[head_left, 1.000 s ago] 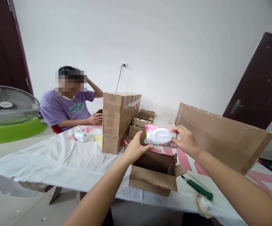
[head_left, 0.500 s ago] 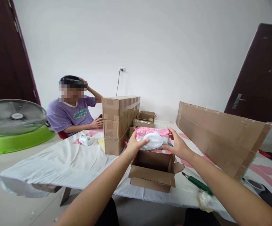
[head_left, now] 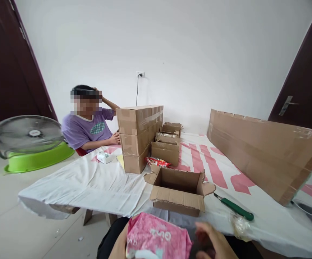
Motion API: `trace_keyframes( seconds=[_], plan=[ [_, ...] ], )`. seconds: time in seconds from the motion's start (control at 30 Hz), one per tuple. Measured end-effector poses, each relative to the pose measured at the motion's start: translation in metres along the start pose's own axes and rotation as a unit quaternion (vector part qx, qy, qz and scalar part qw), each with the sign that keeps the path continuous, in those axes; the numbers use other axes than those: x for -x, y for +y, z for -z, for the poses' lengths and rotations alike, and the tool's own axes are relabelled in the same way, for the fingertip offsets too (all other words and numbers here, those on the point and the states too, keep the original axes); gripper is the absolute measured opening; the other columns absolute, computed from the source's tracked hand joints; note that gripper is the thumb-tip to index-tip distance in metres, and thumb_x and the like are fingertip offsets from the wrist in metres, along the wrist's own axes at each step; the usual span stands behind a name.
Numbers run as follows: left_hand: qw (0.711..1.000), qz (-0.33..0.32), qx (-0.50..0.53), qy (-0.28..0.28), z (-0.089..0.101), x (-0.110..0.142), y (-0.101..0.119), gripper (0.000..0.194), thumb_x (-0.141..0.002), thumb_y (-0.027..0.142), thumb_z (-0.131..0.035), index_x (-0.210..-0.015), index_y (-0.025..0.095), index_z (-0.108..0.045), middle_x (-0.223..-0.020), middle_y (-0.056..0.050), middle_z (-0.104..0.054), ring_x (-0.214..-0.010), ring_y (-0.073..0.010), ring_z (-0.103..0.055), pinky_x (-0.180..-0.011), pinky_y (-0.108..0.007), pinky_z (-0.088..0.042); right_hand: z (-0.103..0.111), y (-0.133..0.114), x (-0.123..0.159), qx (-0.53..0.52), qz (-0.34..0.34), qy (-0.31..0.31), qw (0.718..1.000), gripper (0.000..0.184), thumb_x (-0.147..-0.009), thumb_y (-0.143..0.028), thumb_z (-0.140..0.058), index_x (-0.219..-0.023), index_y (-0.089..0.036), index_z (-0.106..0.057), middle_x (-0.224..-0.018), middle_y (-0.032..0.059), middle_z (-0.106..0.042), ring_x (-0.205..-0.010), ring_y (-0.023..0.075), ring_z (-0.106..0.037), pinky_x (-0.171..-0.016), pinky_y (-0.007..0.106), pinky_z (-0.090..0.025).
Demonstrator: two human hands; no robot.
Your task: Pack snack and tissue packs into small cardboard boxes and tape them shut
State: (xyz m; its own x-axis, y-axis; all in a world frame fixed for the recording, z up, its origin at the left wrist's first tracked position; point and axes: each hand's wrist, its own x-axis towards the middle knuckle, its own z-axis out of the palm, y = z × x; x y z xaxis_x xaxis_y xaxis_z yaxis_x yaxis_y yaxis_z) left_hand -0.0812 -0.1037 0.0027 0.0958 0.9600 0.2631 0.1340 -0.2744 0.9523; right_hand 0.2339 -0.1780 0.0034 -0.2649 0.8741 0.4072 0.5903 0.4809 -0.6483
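A pink pack of wet wipes [head_left: 158, 233] is low at the bottom of the view, above my lap, its white lid partly cut off by the frame edge. My left hand [head_left: 120, 244] grips the pack's left end; its fingers are mostly behind the pack. To the right of the pack, my right hand [head_left: 212, 240] is open and a little blurred, with its fingers apart and nothing in them. Just beyond the pack, an open cardboard box [head_left: 179, 201] stands on the table with its flaps spread.
A green-handled knife [head_left: 234, 208] lies right of the box, beside crumpled clear tape [head_left: 239, 226]. Stacked sealed cartons [head_left: 130, 142] stand left, with a red packet [head_left: 158, 162] near them. A tall cardboard panel [head_left: 264, 151] stands right. Another person [head_left: 88, 126] sits across the table.
The wipes pack has come down from above the open box toward my lap in my left hand. My right hand has let go of it and moved down.
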Motion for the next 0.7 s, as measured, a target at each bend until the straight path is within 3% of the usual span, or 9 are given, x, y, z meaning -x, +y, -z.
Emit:
trace_keyframes(
  seconds=[0.13,0.23,0.33,0.53,0.63,0.7],
  plan=[
    [0.996,0.053,0.049,0.060,0.000,0.005,-0.014,0.096,-0.039,0.076,-0.073,-0.116,0.020,-0.061,-0.106,-0.010,-0.072,-0.102,-0.0403,-0.065,-0.088,-0.050,-0.054,0.000,0.009,-0.025,-0.014,-0.039,0.073,0.996,0.056,-0.092,-0.037,-0.046,-0.142,-0.032,-0.023,-0.087,0.0017,-0.063,-0.062,0.0172,-0.063,-0.064,0.033,-0.057],
    [0.992,0.077,0.074,0.061,0.000,-0.004,-0.025,0.092,-0.040,0.068,-0.078,-0.115,0.019,-0.060,-0.105,-0.009,-0.072,-0.100,-0.0393,-0.066,-0.087,-0.048,-0.055,0.001,0.019,-0.042,0.039,-0.027,0.186,0.981,0.051,-0.089,-0.036,-0.052,-0.135,-0.029,-0.030,-0.080,-0.0002,-0.058,-0.062,0.0175,-0.060,-0.063,0.034,-0.055],
    [0.989,0.078,0.104,0.063,-0.003,-0.012,-0.033,0.091,-0.040,0.065,-0.080,-0.115,0.019,-0.058,-0.108,-0.009,-0.071,-0.103,-0.0396,-0.064,-0.088,-0.048,-0.053,0.005,0.034,-0.054,0.103,-0.053,0.287,0.951,0.051,-0.083,-0.037,-0.059,-0.128,-0.025,-0.038,-0.091,0.0053,-0.057,-0.069,0.0197,-0.058,-0.067,0.038,-0.054],
    [0.982,0.062,0.174,0.036,-0.025,-0.030,-0.037,0.094,-0.040,0.052,-0.087,-0.121,0.017,-0.055,-0.108,-0.011,-0.070,-0.106,-0.0373,-0.062,-0.092,-0.044,-0.050,0.018,0.063,-0.077,0.076,-0.050,0.225,0.970,0.048,-0.085,-0.042,-0.054,-0.127,-0.021,-0.047,-0.115,0.0126,-0.061,-0.093,0.0235,-0.062,-0.077,0.035,-0.053],
    [0.984,0.027,0.176,0.001,-0.040,-0.054,-0.037,0.091,-0.044,0.046,-0.088,-0.123,0.017,-0.053,-0.114,-0.012,-0.067,-0.110,-0.0359,-0.060,-0.095,-0.043,-0.048,0.022,0.067,-0.093,0.088,-0.068,0.272,0.956,0.039,-0.088,-0.053,-0.047,-0.100,-0.019,-0.062,-0.091,0.0099,-0.066,-0.080,0.0227,-0.062,-0.072,0.033,-0.049],
    [0.987,0.002,0.158,-0.025,-0.050,-0.074,-0.039,0.091,-0.045,0.041,-0.088,-0.125,0.018,-0.051,-0.118,-0.012,-0.065,-0.114,-0.0350,-0.058,-0.098,-0.043,-0.045,0.025,0.067,-0.104,0.100,-0.086,0.292,0.947,0.045,-0.088,-0.059,-0.042,-0.073,-0.020,-0.059,-0.066,0.0046,-0.059,-0.064,0.0197,-0.056,-0.063,0.031,-0.045]
  ],
)
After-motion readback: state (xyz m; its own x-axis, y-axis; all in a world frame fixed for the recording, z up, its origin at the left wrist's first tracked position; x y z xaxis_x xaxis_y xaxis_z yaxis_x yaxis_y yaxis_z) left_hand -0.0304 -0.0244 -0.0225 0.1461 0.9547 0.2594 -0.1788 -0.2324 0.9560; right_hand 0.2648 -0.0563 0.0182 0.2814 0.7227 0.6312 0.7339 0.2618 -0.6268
